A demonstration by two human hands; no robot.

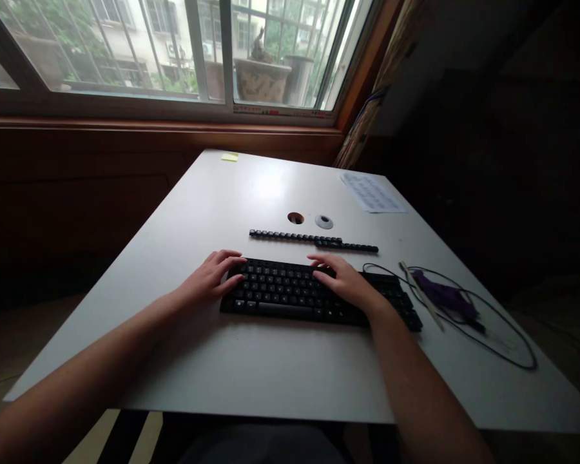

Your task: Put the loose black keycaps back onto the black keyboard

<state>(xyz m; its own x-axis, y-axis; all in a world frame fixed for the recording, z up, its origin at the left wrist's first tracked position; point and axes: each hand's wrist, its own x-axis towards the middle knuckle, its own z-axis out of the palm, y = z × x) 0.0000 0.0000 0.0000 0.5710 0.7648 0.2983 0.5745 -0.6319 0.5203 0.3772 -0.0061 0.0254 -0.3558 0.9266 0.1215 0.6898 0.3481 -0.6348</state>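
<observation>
A black computer keyboard (285, 287) lies on the white table in front of me, its long side facing me. My left hand (217, 276) rests at its left end, thumb and fingers apart, fingertips touching the corner keys. Over the right-centre keys is my right hand (341, 280), fingers stretched and spread, with part of the keyboard hidden beneath it. Whether its fingertips press on the keys I cannot tell. Just behind the keyboard, a row of small black keycaps (290, 236) runs left to right. A second keycap row (350, 247) overlaps its right end, slightly nearer me.
Right of the keyboard lie a looped black cable (505, 312), a dark purple cloth (439, 291) and a thin pale stick (423, 296). Farther back are a round table hole (296, 218), a grey cover ring (323, 222), a printed sheet (373, 192) and a yellow note (230, 156).
</observation>
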